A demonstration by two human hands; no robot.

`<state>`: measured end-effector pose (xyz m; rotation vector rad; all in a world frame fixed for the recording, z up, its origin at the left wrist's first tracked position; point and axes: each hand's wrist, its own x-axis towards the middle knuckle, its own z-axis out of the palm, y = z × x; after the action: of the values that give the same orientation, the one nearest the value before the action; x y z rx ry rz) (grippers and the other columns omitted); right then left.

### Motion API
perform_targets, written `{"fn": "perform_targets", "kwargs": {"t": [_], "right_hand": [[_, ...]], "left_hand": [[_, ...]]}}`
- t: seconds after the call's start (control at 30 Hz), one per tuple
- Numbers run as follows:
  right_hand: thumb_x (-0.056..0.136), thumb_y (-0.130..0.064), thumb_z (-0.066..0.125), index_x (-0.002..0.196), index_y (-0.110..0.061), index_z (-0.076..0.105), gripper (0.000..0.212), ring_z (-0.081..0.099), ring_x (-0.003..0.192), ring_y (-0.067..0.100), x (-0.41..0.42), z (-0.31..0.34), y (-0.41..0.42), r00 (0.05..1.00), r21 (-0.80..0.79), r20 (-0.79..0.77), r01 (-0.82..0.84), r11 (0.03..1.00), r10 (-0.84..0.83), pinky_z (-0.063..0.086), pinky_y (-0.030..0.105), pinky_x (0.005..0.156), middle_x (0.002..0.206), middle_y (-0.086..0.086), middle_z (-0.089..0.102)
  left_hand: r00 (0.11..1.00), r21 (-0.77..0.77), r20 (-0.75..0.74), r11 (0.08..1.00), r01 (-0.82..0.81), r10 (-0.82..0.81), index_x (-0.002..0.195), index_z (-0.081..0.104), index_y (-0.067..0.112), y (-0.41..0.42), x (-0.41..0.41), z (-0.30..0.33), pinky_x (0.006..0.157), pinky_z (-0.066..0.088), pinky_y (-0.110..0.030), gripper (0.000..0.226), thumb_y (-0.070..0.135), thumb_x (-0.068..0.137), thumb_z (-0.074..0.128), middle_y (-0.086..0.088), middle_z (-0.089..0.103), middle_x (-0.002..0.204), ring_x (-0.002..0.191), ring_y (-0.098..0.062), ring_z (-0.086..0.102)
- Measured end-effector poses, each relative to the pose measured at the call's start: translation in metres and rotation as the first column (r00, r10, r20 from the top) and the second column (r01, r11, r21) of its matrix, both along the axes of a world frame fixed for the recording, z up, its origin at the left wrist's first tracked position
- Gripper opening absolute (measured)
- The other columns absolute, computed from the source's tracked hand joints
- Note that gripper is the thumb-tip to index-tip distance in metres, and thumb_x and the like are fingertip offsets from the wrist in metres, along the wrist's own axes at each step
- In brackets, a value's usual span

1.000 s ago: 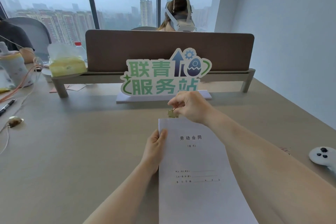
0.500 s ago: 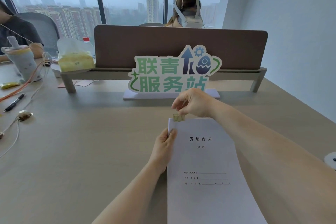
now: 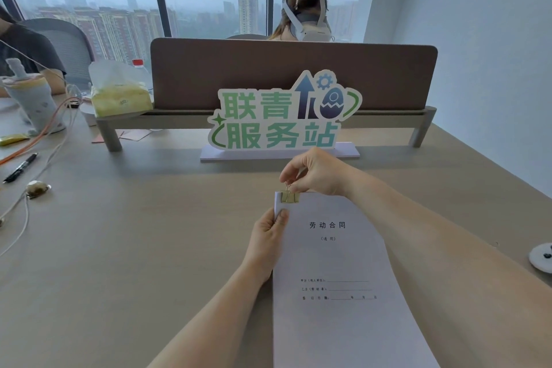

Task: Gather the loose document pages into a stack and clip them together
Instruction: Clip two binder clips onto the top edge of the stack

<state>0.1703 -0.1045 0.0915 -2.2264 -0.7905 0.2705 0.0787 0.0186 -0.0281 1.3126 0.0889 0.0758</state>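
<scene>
My left hand pinches the left edge of the contract stack, thumb on top, near its far corner. Just beyond it, my right hand pinches the wire handle of the gold binder clip, which sits on the stack's far edge.

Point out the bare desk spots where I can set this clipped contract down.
Widest bare patch: the desk between the left hand holding the paper stack and the white cable. Another strip lies between the green sign and the right hand pinching the gold binder clip. The far left corner is crowded: pen, cables, cup.
</scene>
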Motion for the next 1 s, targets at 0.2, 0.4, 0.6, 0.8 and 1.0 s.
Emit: {"fn": "perform_targets", "kwargs": {"t": [0.2, 0.4, 0.6, 0.8, 1.0], "right_hand": [[0.082, -0.008, 0.072, 0.102, -0.014, 0.075, 0.021, 0.071, 0.09, 0.014, 0.001, -0.004, -0.003, 1.0, -0.057, 0.018, 0.012, 0.998, -0.011, 0.058, 0.025, 0.085, 0.093, 0.002, 0.074], [0.086, -0.03, 0.072, 0.13, -0.022, 0.061, 0.046, 0.064, 0.107, 0.006, -0.011, 0.0, -0.015, 0.998, -0.087, 0.001, 0.061, 0.994, -0.061, 0.047, 0.024, 0.097, 0.109, -0.014, 0.065], [0.09, -0.02, 0.063, 0.093, -0.014, 0.072, 0.011, 0.054, 0.07, 0.004, -0.023, -0.017, -0.066, 0.848, 0.176, 0.208, 0.458, 0.871, -0.487, 0.046, 0.025, 0.072, 0.076, -0.014, 0.063], [0.09, -0.017, 0.054, 0.07, -0.017, 0.063, 0.021, 0.059, 0.069, 0.024, -0.043, -0.049, -0.134, 0.683, 0.088, 0.178, 0.707, 0.702, -0.709, 0.04, 0.029, 0.062, 0.069, 0.006, 0.067], [0.09, -0.019, 0.049, 0.089, -0.017, 0.066, 0.017, 0.067, 0.085, 0.031, -0.068, -0.071, -0.194, 0.538, 0.044, 0.089, 0.838, 0.543, -0.838, 0.049, 0.033, 0.072, 0.081, 0.007, 0.073]], "left_hand": [[1.0, 0.002, 0.002, 1.0, 0.006, -0.006, 0.103, 0.066, 0.012, 0.0, 0.0, 0.0, 0.073, 0.053, -0.036, 0.022, 0.018, 0.102, 0.045, -0.009, 0.071, 0.092, 0.08, -0.023, 0.065], [1.0, 0.001, -0.014, 1.0, 0.004, -0.004, 0.104, 0.065, 0.009, -0.001, 0.001, 0.0, 0.067, 0.056, -0.032, 0.022, 0.018, 0.103, 0.045, -0.009, 0.072, 0.092, 0.077, -0.02, 0.067], [0.998, 0.059, -0.052, 0.998, -0.035, 0.038, 0.101, 0.065, 0.01, -0.001, 0.002, -0.001, 0.062, 0.056, -0.028, 0.02, 0.02, 0.101, 0.047, -0.006, 0.073, 0.088, 0.072, -0.018, 0.067], [0.998, 0.07, -0.041, 0.996, -0.053, 0.056, 0.101, 0.066, 0.014, 0.0, 0.0, -0.001, 0.065, 0.057, -0.03, 0.02, 0.021, 0.101, 0.048, -0.006, 0.074, 0.091, 0.073, -0.018, 0.069], [0.998, 0.11, -0.021, 0.992, -0.06, 0.063, 0.1, 0.066, 0.017, -0.001, -0.002, 0.001, 0.055, 0.055, -0.021, 0.02, 0.021, 0.102, 0.047, -0.001, 0.073, 0.088, 0.064, -0.007, 0.07]]}}
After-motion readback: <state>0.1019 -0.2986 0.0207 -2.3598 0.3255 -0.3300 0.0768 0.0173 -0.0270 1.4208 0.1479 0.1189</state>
